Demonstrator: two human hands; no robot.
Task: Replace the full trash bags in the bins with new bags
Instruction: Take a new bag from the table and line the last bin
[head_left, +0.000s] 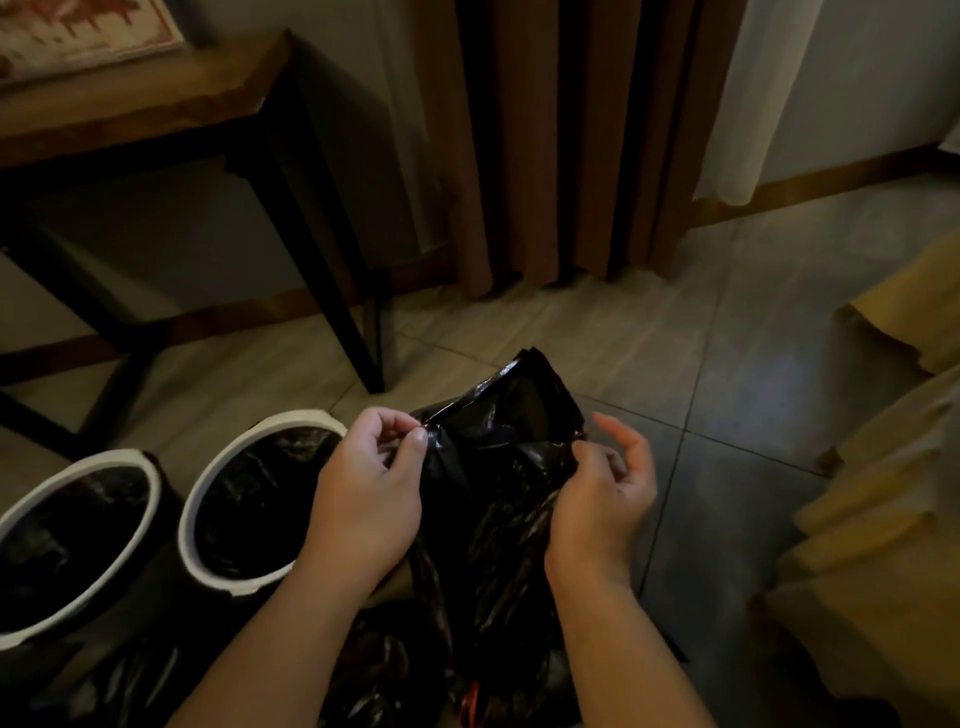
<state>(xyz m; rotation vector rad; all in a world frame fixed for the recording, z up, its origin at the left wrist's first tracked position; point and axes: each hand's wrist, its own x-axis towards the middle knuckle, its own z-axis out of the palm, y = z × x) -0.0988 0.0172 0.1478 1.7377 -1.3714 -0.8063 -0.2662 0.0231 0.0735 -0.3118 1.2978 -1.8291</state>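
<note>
Left hand pinches the black bag's edge between thumb and forefinger, while right hand pinches its other side, outer fingers loosely spread

The black bag fills the gap between the left hand and the right hand. Just left of the left hand stand the nearer bin and, beyond it, the farther bin. A table leg rises ahead. Right of the right hand, floor tiles lie open up to yellow upholstery. Curtains hang ahead.
</note>
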